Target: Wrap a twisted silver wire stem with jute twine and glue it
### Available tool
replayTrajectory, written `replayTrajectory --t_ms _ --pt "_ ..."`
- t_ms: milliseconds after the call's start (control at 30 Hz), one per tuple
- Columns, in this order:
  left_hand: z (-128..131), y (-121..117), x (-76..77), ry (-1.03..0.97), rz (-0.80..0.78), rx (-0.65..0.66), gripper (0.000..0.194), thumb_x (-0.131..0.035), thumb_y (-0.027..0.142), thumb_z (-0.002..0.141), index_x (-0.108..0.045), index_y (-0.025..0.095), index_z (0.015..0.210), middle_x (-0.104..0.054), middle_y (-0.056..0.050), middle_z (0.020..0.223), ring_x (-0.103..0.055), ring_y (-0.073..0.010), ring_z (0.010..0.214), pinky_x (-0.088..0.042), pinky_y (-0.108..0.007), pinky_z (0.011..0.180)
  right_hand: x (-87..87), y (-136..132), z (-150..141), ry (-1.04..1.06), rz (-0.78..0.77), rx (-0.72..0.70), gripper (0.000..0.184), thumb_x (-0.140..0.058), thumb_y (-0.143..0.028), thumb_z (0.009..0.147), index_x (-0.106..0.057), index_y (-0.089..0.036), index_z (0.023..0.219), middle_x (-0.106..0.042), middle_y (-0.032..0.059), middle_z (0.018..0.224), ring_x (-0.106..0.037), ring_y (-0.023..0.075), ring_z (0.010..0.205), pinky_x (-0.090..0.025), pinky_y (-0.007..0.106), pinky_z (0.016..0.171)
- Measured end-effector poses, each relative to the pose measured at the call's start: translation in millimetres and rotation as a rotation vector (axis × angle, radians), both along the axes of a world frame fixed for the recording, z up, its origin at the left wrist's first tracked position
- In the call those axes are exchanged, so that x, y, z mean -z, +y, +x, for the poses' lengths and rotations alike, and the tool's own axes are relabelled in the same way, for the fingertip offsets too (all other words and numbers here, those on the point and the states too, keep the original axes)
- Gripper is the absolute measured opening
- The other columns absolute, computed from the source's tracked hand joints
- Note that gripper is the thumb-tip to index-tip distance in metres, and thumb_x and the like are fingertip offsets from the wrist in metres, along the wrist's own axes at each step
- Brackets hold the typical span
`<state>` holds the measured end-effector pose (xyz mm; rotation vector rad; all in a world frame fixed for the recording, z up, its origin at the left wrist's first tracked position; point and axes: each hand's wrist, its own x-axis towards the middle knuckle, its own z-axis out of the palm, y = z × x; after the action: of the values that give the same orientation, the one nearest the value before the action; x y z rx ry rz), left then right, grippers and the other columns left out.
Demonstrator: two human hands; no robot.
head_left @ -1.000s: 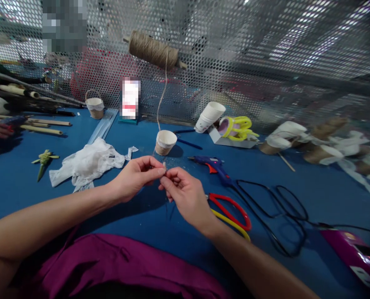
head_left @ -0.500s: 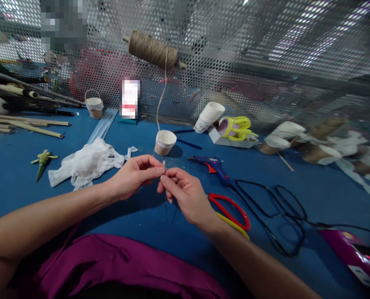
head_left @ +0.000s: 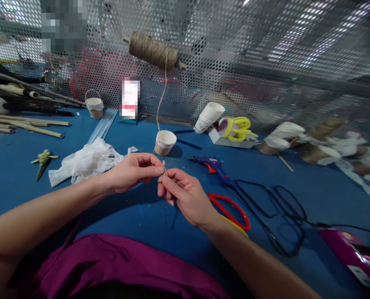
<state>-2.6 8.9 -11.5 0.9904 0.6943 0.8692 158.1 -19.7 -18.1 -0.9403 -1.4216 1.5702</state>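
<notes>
Head view: the left hand (head_left: 138, 172) and right hand (head_left: 188, 194) pinch twine (head_left: 166, 77) just this side of an already wrapped cup (head_left: 164, 145), the piece seemingly unfinished, not yet cut from its spool (head_left: 150, 50).

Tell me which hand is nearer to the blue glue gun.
Right. The right hand is to the left of the blue glue gun and nearer the body; the left hand is farther left.
</notes>
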Motion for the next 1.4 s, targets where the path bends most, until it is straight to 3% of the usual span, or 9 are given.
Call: replayTrajectory --t_ms 200,267,467,600,833,1167,1300,1400 --pt "-3.0 1.6 0.9 -0.066 0.000 0.094 0.020 -0.074 0.023 0.061 -0.058 0.012 0.068 -0.057 0.002 0.061 -0.050 -0.0058 0.055 -0.033 -0.020 0.052 -6.7 -0.2 -0.3 0.133 -0.185 -0.150 0.018 -0.058 -0.035 0.077 -0.054 -0.019 0.071 -0.053 -0.0049 0.053 -0.040 0.0053 0.042 -0.028 0.018 0.039" --pt "-3.7 1.9 2.0 -0.044 0.030 0.102 0.020 -0.072 0.025 0.063 -0.058 0.012 0.069 -0.056 0.003 0.061 -0.047 -0.0053 0.053 -0.031 -0.020 0.050 -8.4 0.6 0.4 0.107 -0.172 -0.161 0.019 -0.057 -0.036 0.077 -0.053 -0.019 0.070 -0.052 -0.0048 0.053 -0.040 0.0057 0.042 -0.029 0.018 0.039" --pt "3.8 -3.2 0.5 0.132 0.166 -0.097 0.015 -0.068 0.022 0.067 -0.056 0.013 0.067 -0.050 0.005 0.057 -0.038 -0.0036 0.048 -0.026 -0.020 0.045 -6.9 -0.6 2.5 -0.338 0.236 0.179 0.013 -0.058 -0.030 0.078 -0.052 -0.020 0.073 -0.059 -0.0013 0.060 -0.048 0.0094 0.049 -0.038 0.023 0.045" --pt "7.7 -6.1 -1.4 0.161 0.188 -0.137 0.014 -0.068 0.020 0.065 -0.055 0.013 0.065 -0.051 0.005 0.057 -0.040 -0.0042 0.050 -0.028 -0.020 0.047 -4.8 -2.3 3.6 -0.459 0.392 0.238 0.009 -0.054 -0.026 0.081 -0.054 -0.020 0.074 -0.061 0.0004 0.065 -0.052 0.0110 0.053 -0.040 0.024 0.049" --pt "2.7 -2.9 2.1 0.066 0.134 -0.018 0.019 -0.069 0.026 0.066 -0.056 0.012 0.068 -0.051 0.004 0.057 -0.040 -0.0037 0.048 -0.025 -0.019 0.045 -8.8 1.9 3.8 -0.248 0.149 0.066 0.012 -0.054 -0.029 0.081 -0.053 -0.019 0.075 -0.060 -0.0017 0.061 -0.044 0.0072 0.044 -0.036 0.020 0.041" --pt "1.1 -2.3 2.3 -0.043 -0.017 0.062 0.026 -0.075 0.028 0.060 -0.057 0.013 0.069 -0.058 0.002 0.063 -0.051 -0.0062 0.054 -0.034 -0.019 0.050 -6.2 2.6 0.3 0.059 -0.136 -0.053 0.016 -0.058 -0.033 0.077 -0.052 -0.018 0.073 -0.058 -0.0039 0.056 -0.037 0.0048 0.040 -0.027 0.017 0.036" --pt "2.1 -2.2 4.6 -0.027 -0.008 0.046 0.024 -0.073 0.028 0.062 -0.056 0.013 0.069 -0.056 0.003 0.061 -0.048 -0.0056 0.051 -0.032 -0.019 0.049 -6.3 2.3 0.4 -0.047 -0.064 -0.023 0.017 -0.054 -0.034 0.080 -0.051 -0.019 0.074 -0.059 -0.0025 0.059 -0.040 0.0062 0.042 -0.032 0.019 0.038" --pt "4.2 -1.9 8.4 0.016 0.050 -0.032 0.020 -0.070 0.025 0.065 -0.056 0.012 0.069 -0.053 0.004 0.058 -0.042 -0.0032 0.048 -0.026 -0.019 0.046 -4.8 1.0 0.7 -0.305 0.150 0.097 0.012 -0.056 -0.030 0.079 -0.051 -0.019 0.076 -0.060 -0.0007 0.063 -0.045 0.0090 0.048 -0.037 0.023 0.045"
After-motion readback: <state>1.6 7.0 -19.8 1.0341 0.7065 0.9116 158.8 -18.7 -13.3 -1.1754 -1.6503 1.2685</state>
